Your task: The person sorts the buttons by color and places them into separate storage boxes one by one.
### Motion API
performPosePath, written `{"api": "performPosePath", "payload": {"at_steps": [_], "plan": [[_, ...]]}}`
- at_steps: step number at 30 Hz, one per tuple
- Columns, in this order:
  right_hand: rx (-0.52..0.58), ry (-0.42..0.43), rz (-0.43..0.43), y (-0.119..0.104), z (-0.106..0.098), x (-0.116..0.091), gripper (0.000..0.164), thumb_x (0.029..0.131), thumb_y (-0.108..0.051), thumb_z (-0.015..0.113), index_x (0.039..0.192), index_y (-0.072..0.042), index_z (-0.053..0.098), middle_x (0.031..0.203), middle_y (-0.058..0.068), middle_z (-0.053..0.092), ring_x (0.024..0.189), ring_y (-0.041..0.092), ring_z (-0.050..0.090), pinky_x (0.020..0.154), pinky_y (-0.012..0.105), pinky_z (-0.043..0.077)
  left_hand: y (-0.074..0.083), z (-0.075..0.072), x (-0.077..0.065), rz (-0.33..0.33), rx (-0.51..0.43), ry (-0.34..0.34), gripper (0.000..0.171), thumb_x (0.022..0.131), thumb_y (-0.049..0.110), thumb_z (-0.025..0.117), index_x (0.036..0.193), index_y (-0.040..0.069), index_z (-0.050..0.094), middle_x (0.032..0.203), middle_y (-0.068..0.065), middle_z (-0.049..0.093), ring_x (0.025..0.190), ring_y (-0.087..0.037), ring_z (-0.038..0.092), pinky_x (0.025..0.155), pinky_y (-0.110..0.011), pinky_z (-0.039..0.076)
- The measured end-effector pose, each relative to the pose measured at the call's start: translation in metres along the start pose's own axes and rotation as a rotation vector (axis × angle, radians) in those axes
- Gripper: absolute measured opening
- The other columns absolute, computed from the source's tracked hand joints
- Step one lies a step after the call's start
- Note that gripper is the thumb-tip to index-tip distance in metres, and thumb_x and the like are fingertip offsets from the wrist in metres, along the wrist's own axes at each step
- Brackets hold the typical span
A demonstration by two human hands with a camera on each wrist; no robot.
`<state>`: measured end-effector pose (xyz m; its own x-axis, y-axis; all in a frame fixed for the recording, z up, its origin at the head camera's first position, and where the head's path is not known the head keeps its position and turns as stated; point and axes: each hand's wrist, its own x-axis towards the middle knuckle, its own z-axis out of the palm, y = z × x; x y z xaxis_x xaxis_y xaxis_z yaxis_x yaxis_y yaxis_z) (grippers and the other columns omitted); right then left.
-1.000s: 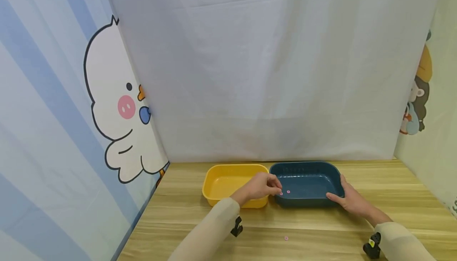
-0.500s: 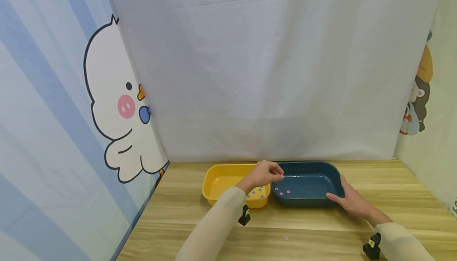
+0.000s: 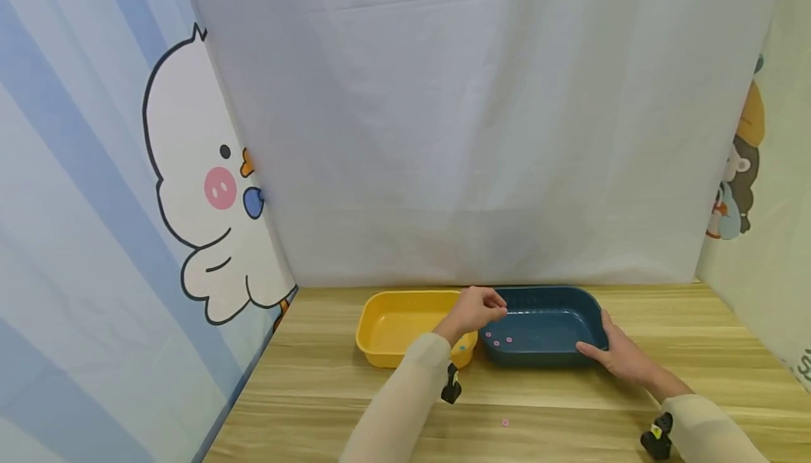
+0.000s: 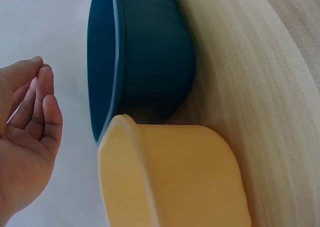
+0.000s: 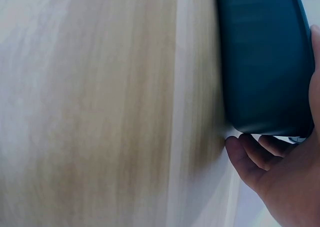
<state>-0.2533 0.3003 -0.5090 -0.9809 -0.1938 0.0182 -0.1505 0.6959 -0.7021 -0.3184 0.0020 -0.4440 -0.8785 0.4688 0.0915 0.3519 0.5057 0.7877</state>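
Observation:
My left hand is raised over the left end of the dark blue tray, thumb and index fingertips pinched together. A small pink ring seems to be between them, mostly hidden. In the left wrist view the left hand shows its other fingers loosely bent. My right hand grips the tray's right end, thumb over the rim and fingers outside. Three small pink rings lie in the tray's left end. To the left stands a yellow tray with a small blue ring; my sleeve hides part of it.
A loose pink ring lies on the wooden table in front of the blue tray. Behind both trays hangs a grey-white cloth. Patterned curtains stand at the sides.
My left hand has risen from low over the blue tray's near left corner to above its left end, then moved slightly right. The right hand keeps its grip on the tray.

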Motion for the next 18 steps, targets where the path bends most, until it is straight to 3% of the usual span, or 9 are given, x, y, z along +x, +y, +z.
{"api": "performPosePath", "payload": {"at_steps": [5,10,18], "plan": [[-0.009,0.007,0.001,0.000,0.001,-0.001,0.103,0.092,-0.036,0.061,0.141,0.015,-0.014,0.143,0.045,-0.001,0.128,0.061,0.006,0.098,0.070,0.013,-0.006,0.005,0.003,-0.016,-0.010,0.027,0.008,0.088,0.015,0.068,0.093,0.009,0.071,0.079,0.004,0.063,0.073,-0.016,0.062,0.064,-0.022,0.050],[-0.003,0.007,-0.001,-0.001,0.001,-0.002,0.103,0.092,-0.037,0.061,0.141,0.015,-0.014,0.142,0.046,-0.001,0.128,0.062,0.006,0.098,0.070,0.013,-0.012,0.010,0.005,-0.040,-0.013,0.039,0.007,0.088,0.013,0.068,0.093,0.009,0.070,0.078,0.004,0.062,0.077,-0.022,0.064,0.062,-0.022,0.049],[-0.015,0.030,-0.010,-0.001,0.002,-0.002,0.103,0.091,-0.036,0.062,0.141,0.016,-0.012,0.142,0.046,0.001,0.128,0.061,0.008,0.099,0.069,0.014,-0.017,0.013,0.007,-0.053,0.025,0.062,0.007,0.088,0.013,0.068,0.093,0.009,0.070,0.078,0.005,0.062,0.066,-0.009,0.057,0.062,-0.022,0.049]]}}
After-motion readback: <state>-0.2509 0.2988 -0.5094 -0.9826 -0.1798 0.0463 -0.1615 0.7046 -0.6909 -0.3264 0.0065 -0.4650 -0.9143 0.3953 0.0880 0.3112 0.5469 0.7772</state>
